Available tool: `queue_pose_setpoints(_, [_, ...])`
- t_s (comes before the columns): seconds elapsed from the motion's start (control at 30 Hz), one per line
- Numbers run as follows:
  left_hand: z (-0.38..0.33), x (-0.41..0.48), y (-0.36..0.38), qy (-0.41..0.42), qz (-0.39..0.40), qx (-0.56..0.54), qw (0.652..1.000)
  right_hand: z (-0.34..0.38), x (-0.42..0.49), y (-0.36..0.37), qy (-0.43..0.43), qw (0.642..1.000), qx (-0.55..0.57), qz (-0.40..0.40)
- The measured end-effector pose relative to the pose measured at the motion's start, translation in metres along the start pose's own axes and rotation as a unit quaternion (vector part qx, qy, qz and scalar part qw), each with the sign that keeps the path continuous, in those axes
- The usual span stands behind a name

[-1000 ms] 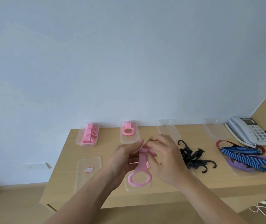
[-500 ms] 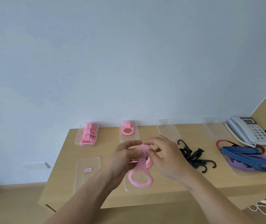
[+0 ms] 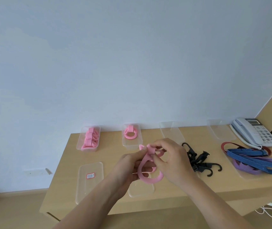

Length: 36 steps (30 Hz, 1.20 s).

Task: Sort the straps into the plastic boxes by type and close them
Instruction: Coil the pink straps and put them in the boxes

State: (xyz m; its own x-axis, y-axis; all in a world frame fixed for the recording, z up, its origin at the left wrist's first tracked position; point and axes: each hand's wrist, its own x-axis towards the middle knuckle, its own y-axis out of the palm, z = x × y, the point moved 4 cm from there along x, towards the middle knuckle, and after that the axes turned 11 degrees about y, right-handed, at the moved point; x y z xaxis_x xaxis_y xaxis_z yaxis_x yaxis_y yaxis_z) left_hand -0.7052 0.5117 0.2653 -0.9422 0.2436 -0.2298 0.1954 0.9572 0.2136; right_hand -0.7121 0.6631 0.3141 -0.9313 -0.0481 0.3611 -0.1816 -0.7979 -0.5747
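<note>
Pinching one pink strap (image 3: pixel 146 164) between them, left hand (image 3: pixel 130 167) and right hand (image 3: pixel 171 161) hover above the table (image 3: pixel 214 184).

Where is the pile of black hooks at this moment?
Head view: the black hooks lie loose on the table, just right of the right hand, left of the blue and purple straps.

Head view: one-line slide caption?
Left hand and right hand pinch a pink strap over the desk; black hooks and bands lie at right.
</note>
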Motion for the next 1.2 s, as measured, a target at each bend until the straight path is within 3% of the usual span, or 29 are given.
queue_pose_setpoints(0.3, [-0.003, -0.004, -0.017, 0.027, -0.033, -0.012, 0.999, 0.014, -0.007, 0.009, -0.052, 0.998, -0.023, -0.005])
queue_pose_setpoints(0.43, [-0.004, -0.007, -0.026, 0.025, -0.025, -0.015, 0.999, 0.017, -0.004, 0.012, -0.011, 1.000, -0.022, 0.008])
queue_pose_setpoints(0.6, [-0.010, -0.013, -0.041, 0.044, -0.007, -0.005, 0.999, 0.023, 0.001, 0.029, 0.050, 0.991, -0.050, 0.118])
queue_pose_setpoints(0.97, [0.000, -0.034, -0.089, 0.089, 0.016, -0.090, 0.992, 0.057, -0.008, 0.070, 0.043, 0.995, -0.017, 0.087])
queue_pose_setpoints(1.2, [0.018, -0.039, -0.118, 0.055, 0.025, -0.121, 0.991, 0.059, -0.020, 0.093, 0.093, 0.988, 0.048, 0.114])
